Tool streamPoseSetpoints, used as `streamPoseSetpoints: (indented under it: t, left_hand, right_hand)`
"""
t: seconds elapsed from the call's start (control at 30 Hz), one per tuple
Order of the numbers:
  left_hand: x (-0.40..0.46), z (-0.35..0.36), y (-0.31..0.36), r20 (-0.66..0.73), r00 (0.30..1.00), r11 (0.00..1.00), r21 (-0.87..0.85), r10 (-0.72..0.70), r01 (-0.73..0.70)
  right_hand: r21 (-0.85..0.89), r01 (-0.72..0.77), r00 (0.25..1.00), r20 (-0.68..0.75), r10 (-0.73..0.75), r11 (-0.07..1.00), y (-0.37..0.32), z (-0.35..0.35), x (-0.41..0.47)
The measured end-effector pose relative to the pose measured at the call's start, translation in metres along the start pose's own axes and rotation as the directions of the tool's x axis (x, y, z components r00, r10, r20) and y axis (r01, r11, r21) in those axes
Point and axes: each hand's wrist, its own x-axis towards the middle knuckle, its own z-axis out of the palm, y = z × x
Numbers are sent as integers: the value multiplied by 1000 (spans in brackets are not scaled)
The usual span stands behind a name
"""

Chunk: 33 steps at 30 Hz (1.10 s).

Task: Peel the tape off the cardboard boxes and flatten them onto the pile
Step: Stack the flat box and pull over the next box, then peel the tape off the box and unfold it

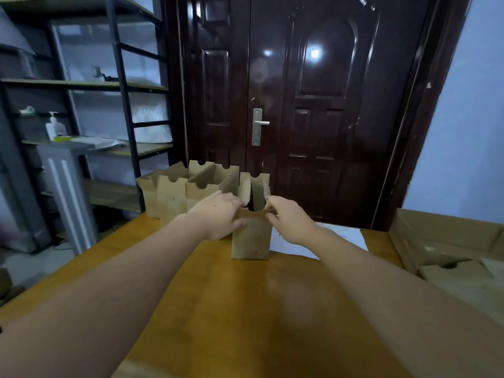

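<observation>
Your left hand (221, 216) grips left side of box (252, 236), fingers curled round top edge. Your right hand (289, 222) pinches near flap at right corner. Box upright on table (218, 309), top open, inside dark, contents unclear. Other open boxes (188, 186) just behind left. White sheet (341, 238) right of box. Flattened cardboard pile (458, 271) at table's far right.

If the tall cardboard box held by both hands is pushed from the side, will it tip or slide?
The cardboard box is tall on a narrow base, so it probably tips easily. Its top is open, so it likely weighs little. The left hand and right hand grip its rim, which probably flexes.
</observation>
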Motion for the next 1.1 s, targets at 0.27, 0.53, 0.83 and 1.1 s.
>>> streamPoseSetpoints:
  t: [0.27, 0.53, 0.83, 1.1]
  left_hand:
    - [-70, -11, 60, -145, 980, 989, -37, 139, -146]
    - [-89, -25, 156, -221, 949, 970, -43, 225, -240]
    - [-78, -45, 222, -117, 905, 876, -229, 409, -425]
    - [-91, -87, 163, -30, 978, 936, -285, 204, -204]
  right_hand:
    - [155, -35, 998, -49, 43, 987, -20, -39, -108]
    - [132, -120, 983, -124, 136, 984, -3, -72, -183]
    - [-24, -268, 962, -53, 267, 963, 38, -109, -216]
    - [-14, -196, 967, -168, 191, 981, 12, -146, -212]
